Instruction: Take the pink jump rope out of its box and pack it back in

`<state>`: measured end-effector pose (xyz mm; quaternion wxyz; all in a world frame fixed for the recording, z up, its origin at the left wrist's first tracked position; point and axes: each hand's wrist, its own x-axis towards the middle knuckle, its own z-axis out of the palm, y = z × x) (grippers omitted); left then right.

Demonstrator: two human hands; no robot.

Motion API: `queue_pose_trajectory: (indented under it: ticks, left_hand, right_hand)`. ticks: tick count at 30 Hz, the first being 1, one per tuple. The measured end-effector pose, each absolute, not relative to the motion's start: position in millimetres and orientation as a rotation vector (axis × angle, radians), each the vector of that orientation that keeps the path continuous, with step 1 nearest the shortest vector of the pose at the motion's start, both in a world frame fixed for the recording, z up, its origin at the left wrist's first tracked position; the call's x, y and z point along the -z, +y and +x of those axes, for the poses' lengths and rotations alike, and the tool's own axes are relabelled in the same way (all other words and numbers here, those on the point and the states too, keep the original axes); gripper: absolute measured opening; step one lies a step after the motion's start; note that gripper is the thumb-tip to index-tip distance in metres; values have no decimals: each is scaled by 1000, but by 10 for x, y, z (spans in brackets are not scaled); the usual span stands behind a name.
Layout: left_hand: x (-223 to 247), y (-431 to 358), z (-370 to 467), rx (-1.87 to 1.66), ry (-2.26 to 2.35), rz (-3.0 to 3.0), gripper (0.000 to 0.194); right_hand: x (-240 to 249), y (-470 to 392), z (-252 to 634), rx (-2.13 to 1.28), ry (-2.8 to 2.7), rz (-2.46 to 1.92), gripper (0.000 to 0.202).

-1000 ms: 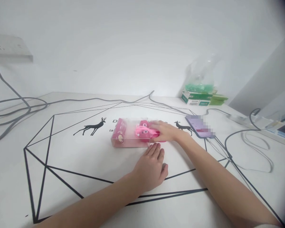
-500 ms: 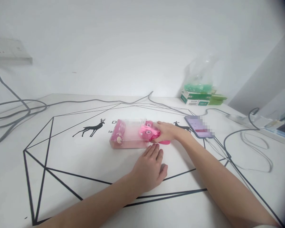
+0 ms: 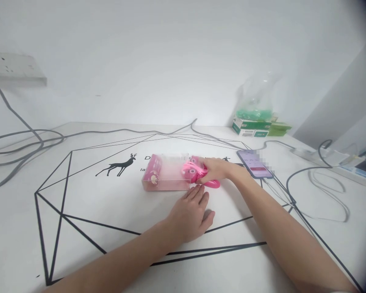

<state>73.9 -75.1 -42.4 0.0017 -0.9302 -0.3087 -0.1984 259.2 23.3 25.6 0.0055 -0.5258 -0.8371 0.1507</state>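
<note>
A clear plastic box [image 3: 172,185] with a pink printed panel on its left lies on its side on the white table. At its right end is a glossy pink item with round cartoon eyes [image 3: 191,171], partly within the box's end; its kind I cannot make out. My right hand [image 3: 216,167] is closed round its right side, hiding part of it, and a pink rounded end sticks out below the fingers. My left hand [image 3: 190,215] rests palm down with fingers stretched out, fingertips by the near right corner of the box, holding nothing.
To the right lies a phone [image 3: 255,163] with a lit screen. Green and white boxes [image 3: 251,127] under a clear plastic bag [image 3: 256,97] stand at the back right. Grey cables [image 3: 122,130] run along the back and sides. A power strip [image 3: 311,154] sits far right.
The pink item has turned slightly in my right hand, showing more of its rounded lower end. My left hand stays nearly still. The view has shifted a little.
</note>
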Motion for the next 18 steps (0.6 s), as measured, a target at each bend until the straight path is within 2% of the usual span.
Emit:
queue_pose_trajectory:
  ticks: [7,15,18]
  left_hand:
    - [428,-723,721,659,-954,-2931,44]
    - [400,-685,707,613,-958,-2962,46]
    - [398,-688,709,606,-958,-2962,46]
  right_hand:
    - [-262,250,2688,-625,-2529,-1679,68]
    - [-295,214,2716,-756,-2475,-1607,56]
    - [-343,180,2696,-642,-2515,-1604,51]
